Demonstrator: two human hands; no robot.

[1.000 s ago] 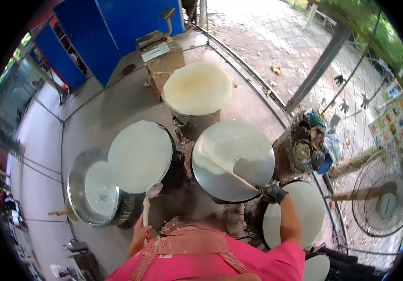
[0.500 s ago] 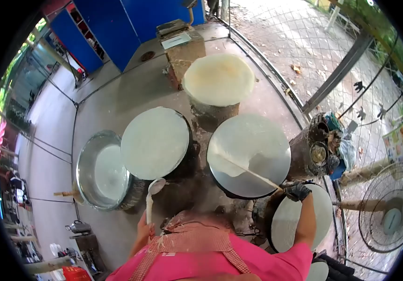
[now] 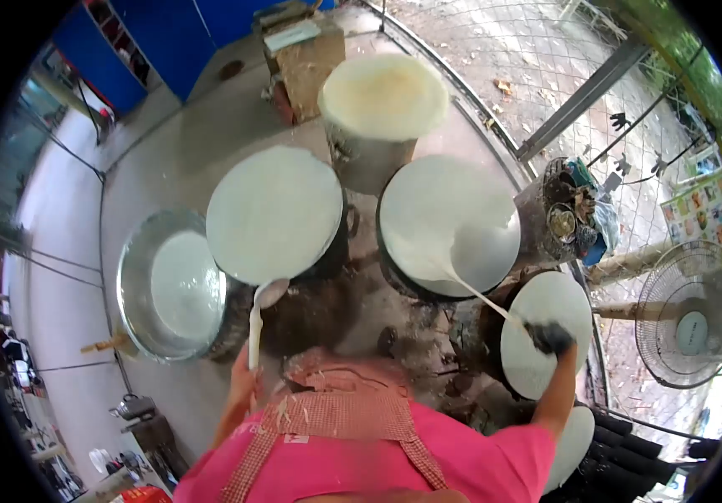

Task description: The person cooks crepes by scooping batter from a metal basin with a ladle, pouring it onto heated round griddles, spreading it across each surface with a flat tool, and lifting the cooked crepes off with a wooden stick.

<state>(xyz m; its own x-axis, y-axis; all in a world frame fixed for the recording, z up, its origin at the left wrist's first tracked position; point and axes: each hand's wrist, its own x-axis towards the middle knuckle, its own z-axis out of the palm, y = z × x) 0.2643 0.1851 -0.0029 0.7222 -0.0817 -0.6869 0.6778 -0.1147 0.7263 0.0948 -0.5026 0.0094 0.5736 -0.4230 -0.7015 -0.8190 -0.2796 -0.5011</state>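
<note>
The left hand (image 3: 244, 381) is grasping a ladle (image 3: 255, 334) — the gloved right hand (image 3: 552, 337) is clenching a stick (image 3: 480, 296), slanting it over a griddle (image 3: 488, 248).

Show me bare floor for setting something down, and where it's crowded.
Bare floor spreads between the blue panels and the metal basin, and beyond the basin's left side. Crowded right: the right hand over a round plate, the drum and the fan.

My right fingers (image 3: 552, 338) blur into one dark shape, hiding the near end of the stick (image 3: 482, 297). My left fingers (image 3: 245, 379) cover the lower handle of the ladle (image 3: 272, 293). Print on the hanging sheet (image 3: 703, 220) is too small to read.
</note>
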